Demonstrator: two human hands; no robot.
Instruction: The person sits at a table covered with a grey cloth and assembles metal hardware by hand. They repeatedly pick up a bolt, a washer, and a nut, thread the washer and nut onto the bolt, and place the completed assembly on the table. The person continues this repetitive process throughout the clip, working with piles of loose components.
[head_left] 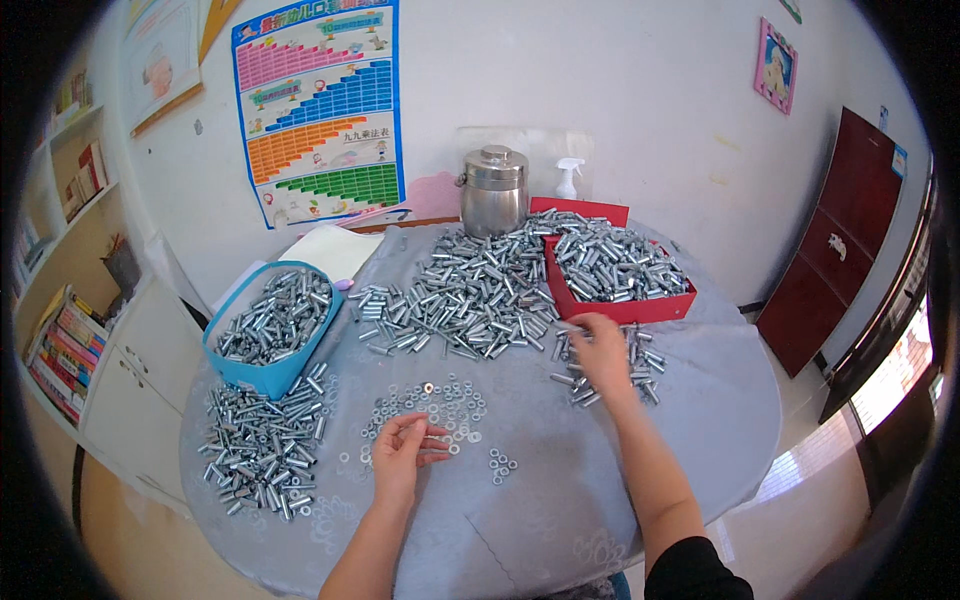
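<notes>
My left hand (400,455) is over the near edge of a spread of small metal washers (385,405). Its fingers are apart and slightly bent, and I see nothing held in them. My right hand (602,358) hovers over a small heap of short silver metal sleeves (645,365) in front of the red box. Its fingers are curled together and point left; whatever is between them is too small to make out. A separate cluster of washers (500,465) lies on the cloth between my forearms.
A blue basket (270,378) full of sleeves stands at the left, with a loose pile of sleeves (262,450) before it. A red box (640,312) heaped with sleeves sits beside a large pile (470,300). Behind are a steel canister (494,195) and a white spray bottle (568,180).
</notes>
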